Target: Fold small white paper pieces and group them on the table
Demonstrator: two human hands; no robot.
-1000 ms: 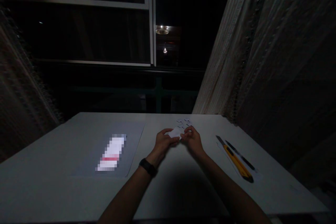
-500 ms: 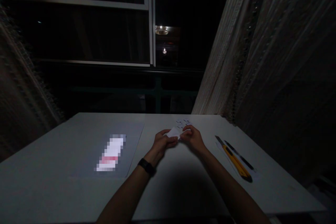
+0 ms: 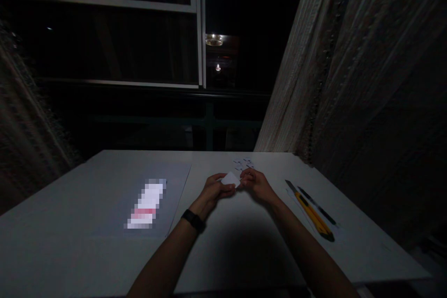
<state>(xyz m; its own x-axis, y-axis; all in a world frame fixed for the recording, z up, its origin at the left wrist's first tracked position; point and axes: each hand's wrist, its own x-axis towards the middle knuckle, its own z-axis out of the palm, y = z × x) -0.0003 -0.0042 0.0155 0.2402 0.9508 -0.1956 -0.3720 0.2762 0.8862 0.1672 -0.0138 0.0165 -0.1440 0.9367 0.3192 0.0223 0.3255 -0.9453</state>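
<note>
A yellow-and-black cutter (image 3: pixel 310 212), its blade pointing toward the far edge, lies beside a slim dark pen-like tool (image 3: pixel 317 206) on the right of a white worktop (image 3: pixel 63 223). At left, a glowing, pixelated oblong (image 3: pixel 146 205) with a pinkish-red band sits on a large pale sheet (image 3: pixel 177 191). Behind, a left curtain (image 3: pixel 28 116) and a right curtain (image 3: pixel 289 70) flank a pale window frame (image 3: pixel 200 23), a round ornate light (image 3: pixel 214 40) glowing above a smaller lamp (image 3: pixel 218 68) amid the darkness.
</note>
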